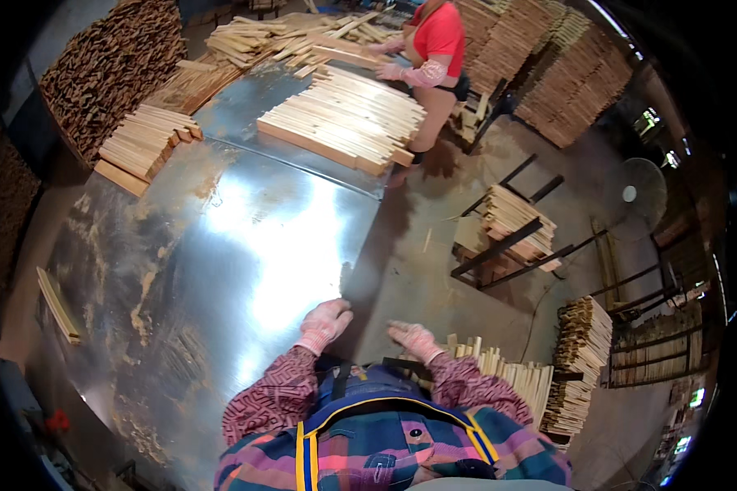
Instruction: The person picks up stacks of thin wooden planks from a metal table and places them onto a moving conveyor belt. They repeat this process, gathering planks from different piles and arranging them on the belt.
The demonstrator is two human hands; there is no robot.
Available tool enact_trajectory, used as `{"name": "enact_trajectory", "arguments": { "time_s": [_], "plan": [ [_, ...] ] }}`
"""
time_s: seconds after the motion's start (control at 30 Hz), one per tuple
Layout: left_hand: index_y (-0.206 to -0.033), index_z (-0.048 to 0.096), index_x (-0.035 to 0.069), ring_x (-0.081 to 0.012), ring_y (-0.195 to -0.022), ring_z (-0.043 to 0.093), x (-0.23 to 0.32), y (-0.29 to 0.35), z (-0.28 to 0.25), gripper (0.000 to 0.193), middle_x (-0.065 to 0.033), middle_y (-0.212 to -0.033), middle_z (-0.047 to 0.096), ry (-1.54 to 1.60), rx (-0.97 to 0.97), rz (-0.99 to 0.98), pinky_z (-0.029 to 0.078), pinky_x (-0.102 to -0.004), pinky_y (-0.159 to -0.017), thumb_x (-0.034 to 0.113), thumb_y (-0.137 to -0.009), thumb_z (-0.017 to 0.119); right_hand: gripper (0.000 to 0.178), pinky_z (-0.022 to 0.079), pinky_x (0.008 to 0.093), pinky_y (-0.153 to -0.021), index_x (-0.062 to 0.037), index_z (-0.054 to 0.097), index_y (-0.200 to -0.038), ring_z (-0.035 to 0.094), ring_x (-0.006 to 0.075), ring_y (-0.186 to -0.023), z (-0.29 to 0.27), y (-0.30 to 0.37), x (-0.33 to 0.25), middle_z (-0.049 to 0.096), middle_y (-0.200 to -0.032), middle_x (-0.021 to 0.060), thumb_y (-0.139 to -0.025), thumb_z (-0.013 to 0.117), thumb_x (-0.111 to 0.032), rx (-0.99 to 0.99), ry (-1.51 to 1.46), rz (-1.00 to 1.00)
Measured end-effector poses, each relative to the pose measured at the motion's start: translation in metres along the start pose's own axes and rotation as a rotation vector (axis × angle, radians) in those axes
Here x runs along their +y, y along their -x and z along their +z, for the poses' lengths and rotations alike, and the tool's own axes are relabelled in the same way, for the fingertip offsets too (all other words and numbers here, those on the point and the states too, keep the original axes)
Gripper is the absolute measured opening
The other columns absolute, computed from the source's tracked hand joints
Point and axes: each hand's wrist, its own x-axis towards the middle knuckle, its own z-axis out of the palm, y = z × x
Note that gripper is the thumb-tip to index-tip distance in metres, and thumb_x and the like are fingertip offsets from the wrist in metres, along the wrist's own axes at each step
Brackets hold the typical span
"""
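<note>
My left hand, in a pale pinkish work glove, is at the right edge of the shiny metal table. Its fingers look loosely extended and I see nothing in them. My right hand, gloved the same way, hangs in the air beyond the table edge, fingers pointing left and holding nothing visible. Just past its sleeve stand upright wood strips. Farther up the table lies a wide row of pale wood strips, side by side.
A co-worker in a red top stands at the table's far end, gloved hands by loose wood pieces. A smaller strip stack sits far left, one strip at the left edge. Right are a rack of wood and a fan.
</note>
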Motion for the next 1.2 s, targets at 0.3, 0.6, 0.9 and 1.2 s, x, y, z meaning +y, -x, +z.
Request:
{"name": "enact_trajectory", "arguments": {
  "time_s": [0.3, 0.6, 0.9, 1.2],
  "plan": [
    [-0.132, 0.058, 0.004, -0.0335, -0.115, 0.062, -0.026, -0.094, -0.047, 0.051, -0.018, -0.127, 0.064, 0.35, 0.259, -0.362, 0.047, -0.0397, -0.101, 0.031, -0.09, 0.062, 0.047, 0.052, 0.0404, -0.092, -0.016, 0.065, -0.129, 0.066, 0.035, -0.107, -0.11, -0.211, 0.0, 0.07, -0.116, 0.0142, -0.093, 0.055, -0.045, 0.023, 0.241, 0.022],
    [-0.156, 0.023, 0.005, -0.0222, -0.123, 0.052, -0.016, -0.36, -0.037, 0.079, -0.0215, -0.15, 0.041, 1.096, 0.704, -0.344, 0.043, -0.0315, -0.103, 0.004, -0.088, 0.064, 0.044, 0.048, 0.0412, -0.097, -0.0136, 0.063, -0.13, 0.062, 0.0373, -0.11, -0.369, -0.649, 0.012, 0.066, -0.121, 0.0181, -0.094, 0.056, -0.036, 0.575, 0.28, -0.215],
    [-0.158, 0.007, 0.005, -0.0262, -0.137, 0.04, 0.027, -0.537, -0.085, 0.092, -0.0203, -0.156, 0.032, 1.128, 0.855, -0.553, 0.037, -0.0357, -0.11, 0.004, -0.087, 0.065, 0.07, 0.043, 0.0429, -0.104, -0.0057, 0.044, -0.144, 0.053, 0.0387, -0.123, -0.466, -0.99, 0.019, 0.057, -0.131, 0.0234, -0.093, 0.052, -0.052, 0.51, 0.648, -0.234],
    [-0.158, 0.008, 0.007, -0.0212, -0.129, 0.048, 0.035, -0.556, -0.104, 0.093, -0.0142, -0.149, 0.043, 0.913, 0.806, -0.658, 0.04, -0.0339, -0.107, 0.005, -0.088, 0.068, 0.046, 0.047, 0.0439, -0.098, -0.0134, 0.059, -0.131, 0.06, 0.0325, -0.115, -0.452, -1.051, -0.066, 0.063, -0.128, 0.0127, -0.099, 0.046, -0.043, 0.453, 0.822, -0.416]
  ]
}}
